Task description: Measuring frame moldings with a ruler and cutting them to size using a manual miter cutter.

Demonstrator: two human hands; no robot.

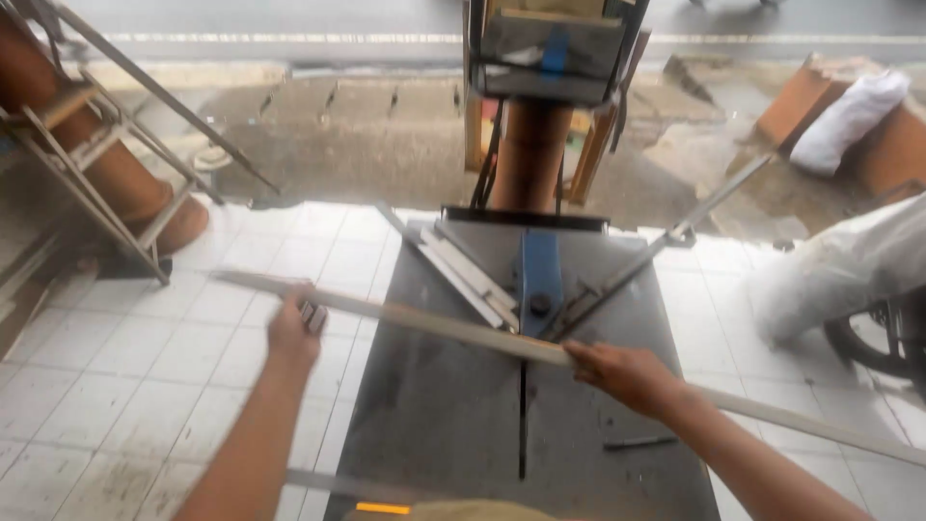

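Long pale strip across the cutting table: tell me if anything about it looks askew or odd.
The long pale strip lies slanted across the grey table, not square to the slot, overhanging both sides. The left hand grips it beyond the table's left edge, the right hand over the table. A small dark rod lies loose near the right edge.

- White tiled floor (116, 386) with dark grout lines spreads to the left of the left hand (292, 333) and below it, scuffed in places.
- A grey metal frame of angled bars (92, 164) stands on the tiles up and to the left of that hand, against a reddish-brown rounded column (125, 178).
- Beyond the tiles, above both hands, lies rough, wet-looking concrete ground (347, 145), then a road with a pale line (289, 39).
- A brown post (529, 154) rises straight ahead, above the right hand (627, 374).
- Up and to the right of that hand lie a white sack (849, 116) on reddish blocks (897, 145) and a larger pale bag (839, 270).
- Flat daylight, soft shadows.
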